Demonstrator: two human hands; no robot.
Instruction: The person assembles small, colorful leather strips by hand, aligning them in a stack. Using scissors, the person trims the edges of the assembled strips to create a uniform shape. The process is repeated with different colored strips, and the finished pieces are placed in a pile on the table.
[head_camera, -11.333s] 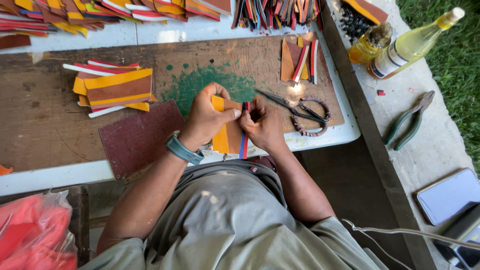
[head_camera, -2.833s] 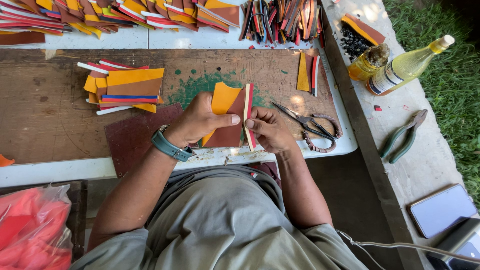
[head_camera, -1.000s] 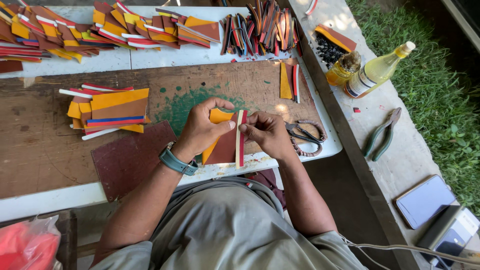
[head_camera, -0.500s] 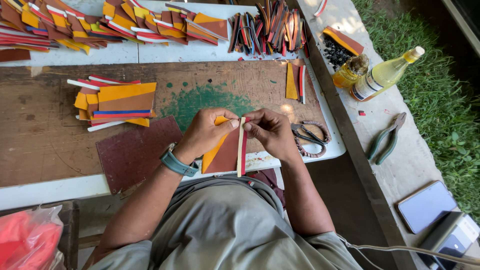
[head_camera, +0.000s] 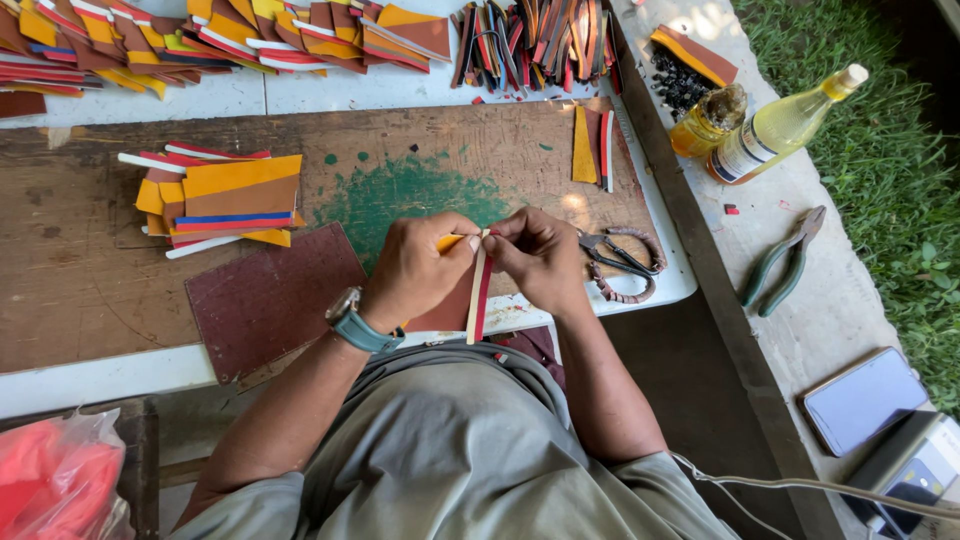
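Two bare hands meet at the near edge of the worn wooden work board (head_camera: 100, 270), just above the person's grey shirt. Left hand (head_camera: 415, 270), with a teal wristwatch (head_camera: 355, 322) on its wrist, is closed around a stack of yellow and brown leather pieces (head_camera: 447, 243), most of it hidden under the fingers. Right hand (head_camera: 540, 258) pinches the top of a thin bundle of cream and red strips (head_camera: 478, 300) that hangs down on edge between both hands; both grips are narrow and tight on the pieces.

Beside the left wrist a dark maroon leather sheet (head_camera: 270, 300) lies flat on the board. Just right of the right hand rest black scissors with cord-wrapped handles (head_camera: 620, 262). Farther left on the board sits a pile of orange, brown, blue and white cut strips (head_camera: 220, 200), next to a green paint stain (head_camera: 400, 190). Near the board's far right corner lie three narrow strips, yellow, brown and white (head_camera: 592, 145). Along the far edge run rows of many coloured leather offcuts (head_camera: 250, 35). On the concrete ledge to the right stand two bottles of yellow oil (head_camera: 765, 125), with green-handled pliers (head_camera: 785, 262) and a phone (head_camera: 865, 398) nearer.
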